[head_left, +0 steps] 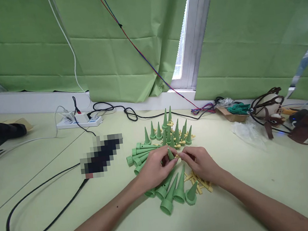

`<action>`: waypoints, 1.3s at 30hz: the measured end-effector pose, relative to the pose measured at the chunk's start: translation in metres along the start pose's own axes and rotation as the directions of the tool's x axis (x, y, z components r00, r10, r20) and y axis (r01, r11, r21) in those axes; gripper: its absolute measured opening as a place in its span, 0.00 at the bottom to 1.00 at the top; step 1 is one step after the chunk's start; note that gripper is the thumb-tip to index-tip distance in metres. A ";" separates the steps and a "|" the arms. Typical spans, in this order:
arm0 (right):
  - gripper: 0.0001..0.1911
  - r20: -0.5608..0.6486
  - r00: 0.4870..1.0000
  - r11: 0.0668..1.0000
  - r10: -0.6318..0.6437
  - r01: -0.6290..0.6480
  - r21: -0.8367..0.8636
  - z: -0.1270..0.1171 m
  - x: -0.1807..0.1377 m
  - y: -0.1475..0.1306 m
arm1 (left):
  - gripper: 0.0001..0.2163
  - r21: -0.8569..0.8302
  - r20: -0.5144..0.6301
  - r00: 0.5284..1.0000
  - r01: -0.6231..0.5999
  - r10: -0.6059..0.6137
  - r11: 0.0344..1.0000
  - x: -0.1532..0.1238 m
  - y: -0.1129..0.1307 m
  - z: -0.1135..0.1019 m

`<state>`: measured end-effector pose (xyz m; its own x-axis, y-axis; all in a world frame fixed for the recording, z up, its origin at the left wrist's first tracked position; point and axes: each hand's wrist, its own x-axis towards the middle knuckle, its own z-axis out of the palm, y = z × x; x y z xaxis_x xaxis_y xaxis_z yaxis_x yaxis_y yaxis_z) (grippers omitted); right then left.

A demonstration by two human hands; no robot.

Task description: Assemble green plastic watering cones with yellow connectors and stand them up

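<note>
So going by the standing cluster of green cones, the cone being handled is right in front of it, tip up and leaning slightly, its lower part hidden by fingers. The left hand is curled around that cone, and the right hand has its fingertips pinched on a small yellow piece at the cone's side (can't tell if it's actually seated in there or only touching, it's tiny). What shows of the cone is plain green, narrowing to a sharp point. The cluster's cones stand on their wide ends, and several have yellow bits sticking out sideways. Left of the cluster more cones lie on their sides with thicker collars at the wide end, and the cones in front of it include some showing a hollow opening. A loose heap of yellow pieces is in front of the cluster too, just by the right hand. It's all on a pale table, with a white power strip behind and left of the cluster and a cardboard box holding green stuff off to its right
</note>
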<state>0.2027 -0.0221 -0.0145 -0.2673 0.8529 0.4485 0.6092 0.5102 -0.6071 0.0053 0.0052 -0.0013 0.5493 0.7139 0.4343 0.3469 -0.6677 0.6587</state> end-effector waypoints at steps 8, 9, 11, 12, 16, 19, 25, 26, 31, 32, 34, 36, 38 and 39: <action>0.10 -0.013 0.999 0.999 0.031 -0.031 0.032 -0.003 0.000 -0.005 | 0.05 0.024 -0.024 0.999 0.026 -0.026 0.999 0.002 -0.003 0.000; 0.09 -0.012 0.999 0.998 0.030 -0.029 0.050 -0.003 0.000 -0.006 | 0.05 0.023 -0.028 0.999 0.031 -0.030 0.999 0.002 -0.003 0.000; 0.10 -0.002 1.000 0.997 0.016 -0.016 0.081 -0.004 0.000 -0.006 | 0.05 0.021 -0.032 0.999 0.040 -0.039 0.999 0.002 -0.004 0.001; 0.10 0.006 1.000 0.996 0.005 -0.005 0.092 -0.003 0.000 -0.005 | 0.05 0.022 -0.033 0.999 0.043 -0.043 0.999 0.002 -0.004 0.001; 0.09 0.011 1.000 0.995 -0.022 0.021 0.097 -0.002 -0.001 -0.001 | 0.06 0.020 -0.040 0.998 0.051 -0.050 0.999 0.002 -0.004 0.000; 0.07 0.009 1.000 0.996 -0.028 0.027 0.087 -0.002 -0.001 0.000 | 0.06 0.017 -0.035 0.998 0.052 -0.051 0.998 0.002 -0.002 -0.001; 0.06 0.012 0.999 0.997 -0.030 0.029 0.075 -0.004 -0.001 -0.002 | 0.06 0.025 -0.017 0.999 0.049 -0.049 0.998 0.002 0.000 -0.001; 0.06 0.017 0.999 0.997 -0.028 0.027 0.078 -0.004 -0.001 -0.002 | 0.06 0.026 -0.018 0.999 0.048 -0.048 0.998 0.002 -0.001 -0.001; 0.08 0.030 0.999 0.998 -0.025 0.023 0.067 -0.004 -0.001 -0.002 | 0.06 0.019 -0.010 0.999 0.031 -0.031 0.999 0.001 -0.001 -0.001; 0.09 0.030 0.999 0.998 -0.025 0.023 0.061 -0.004 0.000 -0.002 | 0.05 0.014 -0.008 1.000 0.025 -0.025 1.000 0.001 -0.001 -0.001; 0.11 0.030 0.999 0.999 -0.021 0.020 0.051 -0.004 0.000 -0.002 | 0.05 0.005 -0.006 1.000 0.016 -0.016 1.000 0.001 -0.001 0.000; 0.13 0.028 0.999 0.999 -0.018 0.017 0.041 -0.003 0.000 -0.001 | 0.05 -0.001 -0.004 1.000 0.012 -0.012 1.000 0.001 -0.001 0.000; 0.16 0.029 0.999 0.999 -0.015 0.014 0.032 -0.001 0.001 0.001 | 0.05 -0.003 0.000 1.000 0.015 -0.015 1.000 0.001 -0.002 0.000; 0.17 0.031 0.999 1.000 -0.012 0.011 0.026 0.000 0.001 0.002 | 0.06 -0.003 0.002 1.000 0.017 -0.017 1.000 0.001 -0.002 0.000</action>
<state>0.2040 -0.0206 -0.0151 -0.2973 0.8498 0.4353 0.5866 0.5223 -0.6189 0.0051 0.0069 -0.0023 0.5452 0.7245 0.4216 0.3536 -0.6548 0.6680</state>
